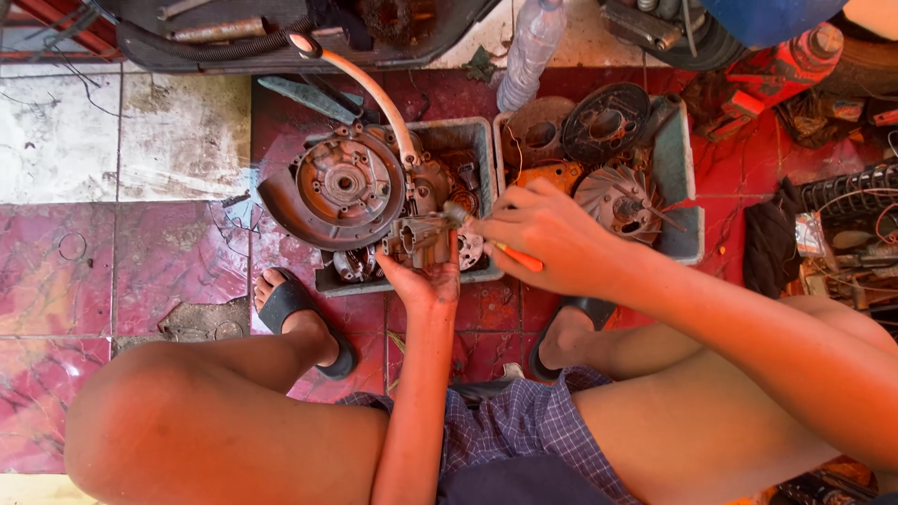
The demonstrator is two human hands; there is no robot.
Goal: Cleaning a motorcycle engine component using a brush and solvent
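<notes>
While red floor tiles (159, 262) lie below, hands grip a carburetor (421, 241) and brush (510, 251).

Warm bright daylight, sharp, slight edge distortion

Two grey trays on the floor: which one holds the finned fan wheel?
The right-hand tray, beyond the right hand. The finned fan wheel lies in it beside a dark round plate. The left tray holds the big round engine cover instead.
</notes>
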